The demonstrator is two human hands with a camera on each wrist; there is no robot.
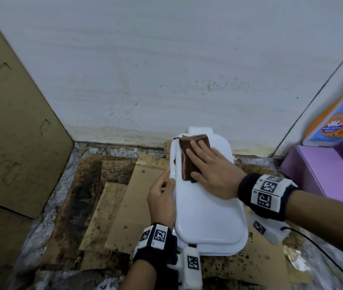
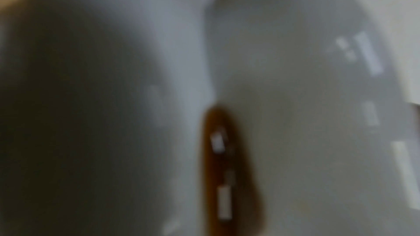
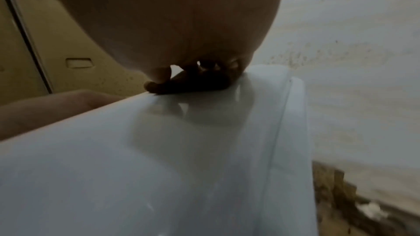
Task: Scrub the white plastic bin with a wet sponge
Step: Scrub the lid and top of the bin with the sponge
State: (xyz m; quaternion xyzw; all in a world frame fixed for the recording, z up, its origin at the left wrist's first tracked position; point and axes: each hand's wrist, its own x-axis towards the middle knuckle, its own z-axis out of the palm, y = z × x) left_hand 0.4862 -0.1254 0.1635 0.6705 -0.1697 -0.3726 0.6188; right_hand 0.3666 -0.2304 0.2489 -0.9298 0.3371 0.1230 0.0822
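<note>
The white plastic bin (image 1: 206,206) lies on the floor with a smooth, glossy face upward. At its far end, a dark brown sponge (image 1: 186,155) lies on that face. My right hand (image 1: 202,158) presses flat on the sponge, fingers straight and thumb at its near edge. In the right wrist view the sponge (image 3: 195,83) shows dark under my palm on the bin (image 3: 181,168). My left hand (image 1: 164,191) rests against the bin's left side, fingers straight along the rim. The left wrist view is blurred, showing white plastic (image 2: 295,96) and a brown streak (image 2: 227,168).
A tall cardboard box (image 1: 15,122) stands at the left. Stained flattened cardboard sheets (image 1: 124,195) cover the wet floor. A spotted white wall (image 1: 166,70) is close behind the bin. A purple box (image 1: 317,170) and a blue and orange pack (image 1: 338,120) sit at the right.
</note>
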